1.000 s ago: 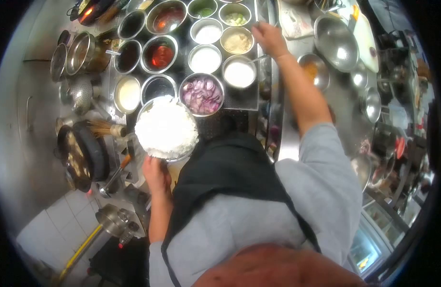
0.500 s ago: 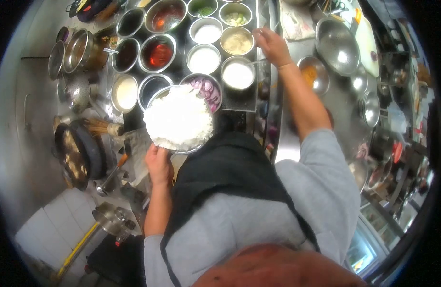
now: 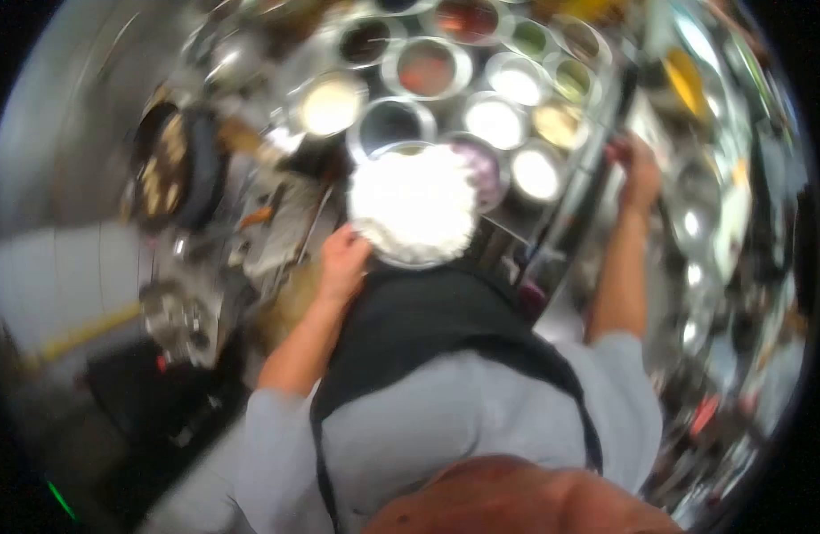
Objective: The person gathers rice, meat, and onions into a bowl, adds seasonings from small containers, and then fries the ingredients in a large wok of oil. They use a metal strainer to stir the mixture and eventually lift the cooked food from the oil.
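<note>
White kitchen tiles [image 3: 49, 276] line the left side, beside a gray metal panel [image 3: 63, 156] reaching the far left. A yellow pole [image 3: 85, 339] slants past them, and light whitens a metal surface [image 3: 561, 322] at right.

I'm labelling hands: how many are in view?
2: the left hand holding the heaped bowl; the right hand farther right, apart from it. Blur may hide others.

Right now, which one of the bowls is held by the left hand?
The bowl heaped with white food, directly in front of the black apron. The left hand grips its near-left edge; no hand touches the other bowls.
</note>
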The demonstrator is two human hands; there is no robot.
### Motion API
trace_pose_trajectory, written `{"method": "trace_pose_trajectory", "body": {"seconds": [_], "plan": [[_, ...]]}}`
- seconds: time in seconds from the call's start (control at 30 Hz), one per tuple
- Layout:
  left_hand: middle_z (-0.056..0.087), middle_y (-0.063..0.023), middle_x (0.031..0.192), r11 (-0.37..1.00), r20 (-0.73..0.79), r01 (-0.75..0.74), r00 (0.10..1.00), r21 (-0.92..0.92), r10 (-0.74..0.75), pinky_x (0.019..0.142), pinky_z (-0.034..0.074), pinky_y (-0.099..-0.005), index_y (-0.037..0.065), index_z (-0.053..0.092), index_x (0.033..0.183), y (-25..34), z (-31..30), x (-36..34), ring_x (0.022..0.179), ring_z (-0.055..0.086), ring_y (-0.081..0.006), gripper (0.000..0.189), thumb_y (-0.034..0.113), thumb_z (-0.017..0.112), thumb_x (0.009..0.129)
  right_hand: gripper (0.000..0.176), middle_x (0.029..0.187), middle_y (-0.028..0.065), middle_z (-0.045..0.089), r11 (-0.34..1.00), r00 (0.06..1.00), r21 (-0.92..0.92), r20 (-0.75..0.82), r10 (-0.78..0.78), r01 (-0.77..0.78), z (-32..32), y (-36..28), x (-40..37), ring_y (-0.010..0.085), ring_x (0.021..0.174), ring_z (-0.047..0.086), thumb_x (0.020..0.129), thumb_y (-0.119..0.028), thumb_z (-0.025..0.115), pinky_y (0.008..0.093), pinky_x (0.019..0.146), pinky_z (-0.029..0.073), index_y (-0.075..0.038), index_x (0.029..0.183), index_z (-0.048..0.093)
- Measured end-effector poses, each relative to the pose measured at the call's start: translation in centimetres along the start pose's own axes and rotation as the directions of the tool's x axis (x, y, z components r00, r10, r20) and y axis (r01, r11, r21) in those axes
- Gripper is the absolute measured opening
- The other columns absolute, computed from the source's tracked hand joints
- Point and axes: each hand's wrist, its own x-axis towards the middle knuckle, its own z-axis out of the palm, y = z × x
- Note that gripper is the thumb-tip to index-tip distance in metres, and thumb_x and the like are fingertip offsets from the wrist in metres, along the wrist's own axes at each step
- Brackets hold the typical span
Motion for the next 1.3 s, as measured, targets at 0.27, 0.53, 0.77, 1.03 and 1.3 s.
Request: {"method": "trace_pose_trajectory", "body": {"seconds": [0.27, 0.53, 0.77, 1.03, 1.3], "plan": [[0.063, -0.002, 0.087, 0.947, -0.331, 0.202, 0.901, -0.25, -0.28, 0.071, 0.045, -0.025, -0.003, 0.062, 0.099, -7.8, -6.9, -8.2, 0.078, 0.056, -0.0088, 0.021, 0.004, 0.05, 0.084, 0.047, 0.103, 0.0176, 0.063, 0.75, 0.647, 0.207, 0.674, 0.355, -0.628, 14.5, -3.6, -11.6, 0.0195, 0.079, 0.064, 0.084, -0.02, 0.056, 0.0272, 0.061, 0.05, 0.006, 0.123, 0.049], [0.059, 0.0001, 0.077, 0.786, -0.551, 0.112, 0.653, -0.607, -0.519, 0.061, 0.042, -0.022, -0.003, 0.062, 0.091, -15.2, -10.9, -20.2, 0.067, 0.051, -0.0064, 0.018, 0.008, 0.052, 0.082, 0.04, 0.11, 0.0141, 0.064, 0.949, 0.256, -0.077, 0.953, 0.16, -0.307, 42.7, -4.6, -26.3, 0.0172, 0.081, 0.066, 0.093, -0.011, 0.05, 0.0248, 0.065, 0.05, 0.0, 0.131, 0.047], [0.059, -0.0017, 0.078, 0.731, -0.618, 0.264, 0.4, -0.63, -0.677, 0.061, 0.042, -0.0235, -0.004, 0.062, 0.092, -17.3, -12.8, -27.0, 0.069, 0.051, -0.0081, 0.02, 0.007, 0.051, 0.079, 0.037, 0.097, 0.0193, 0.064, 0.361, 0.153, -0.071, 0.967, -0.203, 0.93, 55.8, 3.7, -31.0, 0.0313, 0.082, 0.065, 0.09, -0.01, 0.043, 0.0425, 0.071, 0.052, -0.012, 0.126, 0.051], [0.055, -0.0013, 0.073, 0.765, -0.656, 0.256, 0.398, -0.591, -0.641, 0.059, 0.039, -0.0255, -0.005, 0.06, 0.086, -19.5, -14.3, -28.4, 0.067, 0.047, -0.0081, 0.019, 0.01, 0.05, 0.078, 0.038, 0.098, 0.0196, 0.064, 0.38, 0.209, -0.192, 0.978, -0.002, 0.905, 53.3, 3.2, -32.4, 0.0371, 0.09, 0.062, 0.092, -0.016, 0.037, 0.0447, 0.079, 0.049, -0.015, 0.128, 0.048], [0.061, -0.0092, 0.084, 0.976, -0.688, 0.216, 0.709, 0.007, -0.152, 0.066, 0.045, -0.0285, -0.007, 0.061, 0.091, -19.4, -16.8, -21.5, 0.074, 0.055, -0.0155, 0.021, 0.007, 0.049, 0.081, 0.027, 0.093, 0.0167, 0.066, 0.415, 0.226, -0.302, 0.948, 0.223, 0.858, 50.8, 3.8, -31.8, 0.033, 0.085, 0.065, 0.09, -0.016, 0.042, 0.0463, 0.075, 0.051, -0.006, 0.105, 0.062]]}}
